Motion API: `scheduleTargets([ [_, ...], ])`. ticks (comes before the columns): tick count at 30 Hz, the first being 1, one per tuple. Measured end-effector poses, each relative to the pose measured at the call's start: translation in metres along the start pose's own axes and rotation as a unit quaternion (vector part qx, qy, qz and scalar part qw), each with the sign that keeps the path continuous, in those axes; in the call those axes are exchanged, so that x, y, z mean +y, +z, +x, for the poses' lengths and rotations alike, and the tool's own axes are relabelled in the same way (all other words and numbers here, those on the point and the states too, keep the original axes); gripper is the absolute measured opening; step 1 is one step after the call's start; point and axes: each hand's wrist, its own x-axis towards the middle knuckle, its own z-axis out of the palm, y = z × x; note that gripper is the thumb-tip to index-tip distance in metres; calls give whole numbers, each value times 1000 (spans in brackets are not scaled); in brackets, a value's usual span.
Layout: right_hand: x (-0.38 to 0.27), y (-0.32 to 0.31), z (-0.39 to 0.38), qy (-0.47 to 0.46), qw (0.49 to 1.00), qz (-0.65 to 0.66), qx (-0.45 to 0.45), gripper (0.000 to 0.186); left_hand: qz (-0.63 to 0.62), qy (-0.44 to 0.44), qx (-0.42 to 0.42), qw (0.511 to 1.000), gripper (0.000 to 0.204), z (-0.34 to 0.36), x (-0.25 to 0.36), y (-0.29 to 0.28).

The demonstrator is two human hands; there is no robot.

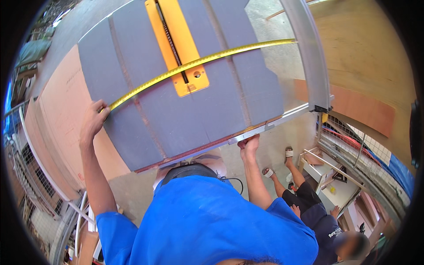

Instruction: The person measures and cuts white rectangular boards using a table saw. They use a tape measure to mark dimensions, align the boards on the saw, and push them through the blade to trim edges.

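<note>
Left hand [95, 117]: pinches the graduated yellow tape [194, 63] across the saw table [194, 117]. Right hand [250, 145]: grips the silver front rail [254, 134]. I see pale lettering [335, 232] on a dark shirt [321, 220].

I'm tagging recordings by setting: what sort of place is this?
Probably a woodworking shop, judging by the table saw, the yellow tape measure stretched across it, and the wooden board at its left.

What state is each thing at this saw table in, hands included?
Yellow measuring tape: extended, bowed
Left hand: pinching the tape's left end
Right hand: at the front metal rail, grip partly hidden
Yellow plate: set in the grey tabletop
</note>
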Motion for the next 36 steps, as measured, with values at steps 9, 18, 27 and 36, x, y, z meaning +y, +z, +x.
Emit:
scheduleTargets([
  [9, 13, -20, 12, 6, 998, 10, -60, 36, 20, -36, 1, 999, 24, -1, 14, -1],
  [18, 9, -17, 8, 10, 997, 10, -70, 36, 35, -45, -5, 998, 25, 1, 17, -3],
  [27, 11, -17, 11, 11, 998, 3, -69, 40, 64, -54, -10, 996, 28, 0, 23, -7],
  [36, 5, -8, 5, 11, 1000, -5, -24, 40, 63, -56, -20, 996, 29, 7, 10, -3],
])
